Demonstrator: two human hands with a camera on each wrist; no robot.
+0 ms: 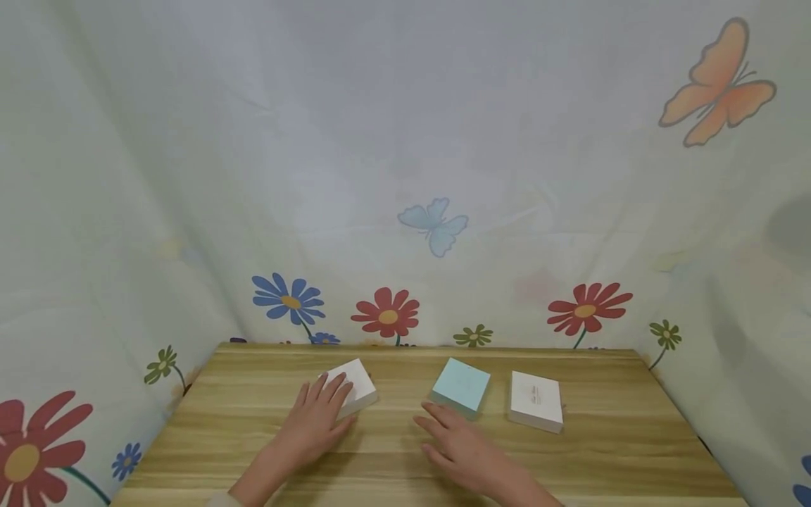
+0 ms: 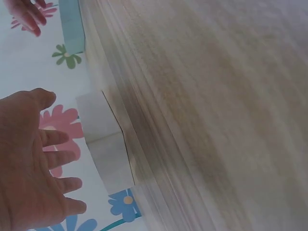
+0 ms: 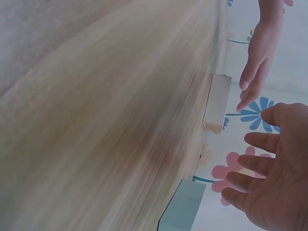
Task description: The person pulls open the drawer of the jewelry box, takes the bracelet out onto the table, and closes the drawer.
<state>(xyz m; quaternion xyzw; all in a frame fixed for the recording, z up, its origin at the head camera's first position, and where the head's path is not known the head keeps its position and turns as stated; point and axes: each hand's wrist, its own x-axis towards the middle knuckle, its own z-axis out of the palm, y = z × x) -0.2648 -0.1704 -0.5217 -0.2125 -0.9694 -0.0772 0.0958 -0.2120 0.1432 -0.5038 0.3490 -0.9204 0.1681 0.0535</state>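
A white box [image 1: 358,384] lies flat at the left of the table. My left hand [image 1: 315,420] hovers over its near left side with fingers spread; in the left wrist view that hand [image 2: 38,163] shows apart from the white box [image 2: 107,144]. In the middle lies a light teal box [image 1: 461,384]. Just in front of it is my right hand [image 1: 465,451], palm down, fingers loosely extended and holding nothing. The right wrist view shows the right hand [image 3: 274,168] above the table level, with the teal box [image 3: 184,207] below.
A second white box [image 1: 536,400] with small print on its lid lies right of the teal one. The wooden table [image 1: 393,465] ends at a back edge against a curtain [image 1: 380,141] printed with flowers and butterflies, which also hangs at both sides.
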